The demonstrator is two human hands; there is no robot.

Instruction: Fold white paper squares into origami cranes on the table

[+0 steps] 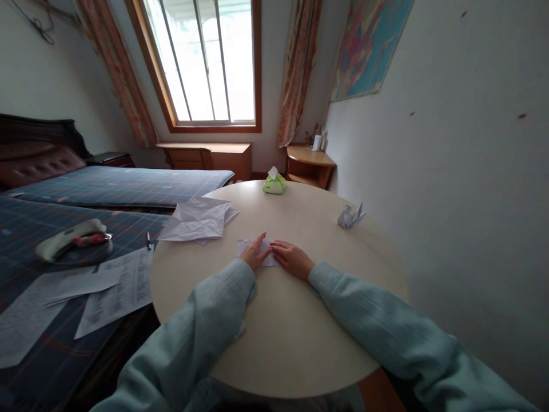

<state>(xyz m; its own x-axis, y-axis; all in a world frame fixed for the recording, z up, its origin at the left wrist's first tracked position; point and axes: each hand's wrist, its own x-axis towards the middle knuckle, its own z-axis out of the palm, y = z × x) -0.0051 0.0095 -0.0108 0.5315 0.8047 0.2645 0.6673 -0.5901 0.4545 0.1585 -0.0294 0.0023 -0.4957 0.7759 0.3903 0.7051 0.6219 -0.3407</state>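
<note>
A small folded white paper [245, 246] lies flat near the middle of the round cream table [300, 326]. My left hand [254, 253] rests on it with fingers stretched flat, pressing it down. My right hand [291, 257] lies on the paper's right side, fingers flat and pointing left, touching the left hand's fingertips. Both arms wear light blue-green sleeves. Most of the paper is hidden under the two hands.
Creased white sheets [197, 221] lie at the table's left edge. A folded paper figure [350, 217] sits at the right, a green tissue pack [274, 183] at the far edge. The bed on the left holds printed papers [115, 286], a pen [148, 240] and a pouch [72, 239].
</note>
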